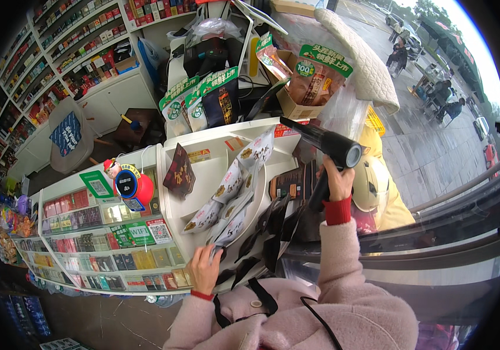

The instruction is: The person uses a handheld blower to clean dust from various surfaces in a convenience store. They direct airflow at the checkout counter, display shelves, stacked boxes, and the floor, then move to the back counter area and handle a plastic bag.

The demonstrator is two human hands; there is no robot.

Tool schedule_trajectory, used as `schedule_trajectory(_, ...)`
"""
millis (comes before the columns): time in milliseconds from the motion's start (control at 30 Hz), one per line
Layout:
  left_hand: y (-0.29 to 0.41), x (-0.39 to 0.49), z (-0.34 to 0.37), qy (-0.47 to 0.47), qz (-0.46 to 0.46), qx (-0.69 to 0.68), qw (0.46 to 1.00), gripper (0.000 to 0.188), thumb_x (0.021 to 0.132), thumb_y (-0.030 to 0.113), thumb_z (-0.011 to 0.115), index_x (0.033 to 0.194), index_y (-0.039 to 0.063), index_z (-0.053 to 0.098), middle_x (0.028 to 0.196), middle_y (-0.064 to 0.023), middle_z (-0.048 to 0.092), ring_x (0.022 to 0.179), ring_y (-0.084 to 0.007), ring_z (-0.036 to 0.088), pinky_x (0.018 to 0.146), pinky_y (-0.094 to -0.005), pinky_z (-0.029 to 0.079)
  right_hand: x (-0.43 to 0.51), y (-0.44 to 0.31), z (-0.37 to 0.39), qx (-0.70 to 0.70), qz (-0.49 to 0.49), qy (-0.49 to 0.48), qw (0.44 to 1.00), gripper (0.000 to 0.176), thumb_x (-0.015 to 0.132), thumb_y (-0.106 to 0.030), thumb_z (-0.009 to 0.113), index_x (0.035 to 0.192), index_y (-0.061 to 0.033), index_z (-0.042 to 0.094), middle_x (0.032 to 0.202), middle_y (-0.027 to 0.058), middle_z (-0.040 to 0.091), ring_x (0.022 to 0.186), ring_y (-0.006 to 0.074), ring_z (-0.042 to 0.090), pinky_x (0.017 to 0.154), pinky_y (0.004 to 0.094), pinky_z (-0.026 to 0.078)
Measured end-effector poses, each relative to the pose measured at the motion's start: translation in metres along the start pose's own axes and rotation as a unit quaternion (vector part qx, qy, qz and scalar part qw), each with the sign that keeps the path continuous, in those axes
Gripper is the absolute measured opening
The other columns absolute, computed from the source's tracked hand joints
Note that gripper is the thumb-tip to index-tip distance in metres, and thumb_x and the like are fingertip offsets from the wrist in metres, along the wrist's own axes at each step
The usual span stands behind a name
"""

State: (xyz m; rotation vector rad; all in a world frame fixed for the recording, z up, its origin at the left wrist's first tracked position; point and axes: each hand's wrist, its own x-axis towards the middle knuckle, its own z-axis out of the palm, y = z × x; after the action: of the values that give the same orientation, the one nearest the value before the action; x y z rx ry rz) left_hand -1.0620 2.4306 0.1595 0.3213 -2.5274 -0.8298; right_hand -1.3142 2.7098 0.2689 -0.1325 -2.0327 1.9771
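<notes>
My right hand (338, 179) grips the handle of a black handheld vacuum or blower (326, 142). Its narrow nozzle points left over the back edge of a white display tray (173, 218). White snack packets (236, 188) lie in an overlapping row inside the tray, and a dark red packet (180, 172) leans at its left. At the front end of that row is my left hand (204, 267), fingers bent against the lowest packet and something dark; whether it grips them is unclear. Black packets (276, 232) stand along the tray's right side, partly under the tool.
A glass cigarette case (114, 245) adjoins the tray on the left, topped by a red figurine (138, 188) and code signs. Behind stand green-topped bags (221, 100) and a carton (296, 105) of packaged food. A yellow-covered scooter (374, 183) is at right, beyond glass.
</notes>
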Motion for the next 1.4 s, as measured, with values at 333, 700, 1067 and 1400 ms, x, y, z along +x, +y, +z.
schedule_trajectory(333,0.01,-0.065,-0.028,-0.092,-0.127,-0.028,0.987,0.015,0.078,0.011,0.073,0.09,0.004,0.068,0.076,-0.0106,0.063,0.069,-0.0287,0.064,0.061,-0.0358,0.05,0.13,0.008,0.101,-0.295,-0.077,-0.087,0.948,0.047,0.07,-0.038,0.072,0.075,0.0081,0.066,0.064,0.0164,0.065,0.057,0.023,0.065,0.059,0.0348,0.05)
schedule_trajectory(700,-0.002,-0.075,-0.028,-0.05,-0.129,0.014,0.99,0.012,0.08,0.016,0.07,0.091,0.01,0.069,0.075,-0.0082,0.063,0.064,-0.0317,0.062,0.056,-0.0391,0.048,0.183,0.037,0.129,-0.388,-0.102,-0.114,0.909,0.054,0.068,-0.044,0.072,0.07,0.0095,0.066,0.066,0.0204,0.066,0.064,0.0284,0.068,0.065,0.0374,0.052)
schedule_trajectory(1067,-0.004,-0.051,-0.02,-0.103,-0.076,-0.018,0.992,0.011,0.082,0.015,0.068,0.091,0.01,0.069,0.077,-0.0092,0.064,0.067,-0.0325,0.062,0.057,-0.0395,0.048,0.154,0.016,0.08,-0.328,-0.15,-0.072,0.93,0.044,0.07,-0.037,0.075,0.076,0.0062,0.068,0.062,0.0179,0.065,0.058,0.0244,0.066,0.06,0.0368,0.051)
schedule_trajectory(1400,-0.005,-0.037,-0.003,-0.12,-0.03,-0.07,0.99,0.011,0.08,0.014,0.07,0.089,0.007,0.069,0.077,-0.0108,0.064,0.067,-0.0339,0.062,0.058,-0.0408,0.048,0.11,-0.051,-0.002,-0.18,-0.003,-0.081,0.98,0.031,0.077,-0.022,0.073,0.096,0.0018,0.064,0.066,0.009,0.061,0.049,0.0169,0.059,0.045,0.0276,0.048)
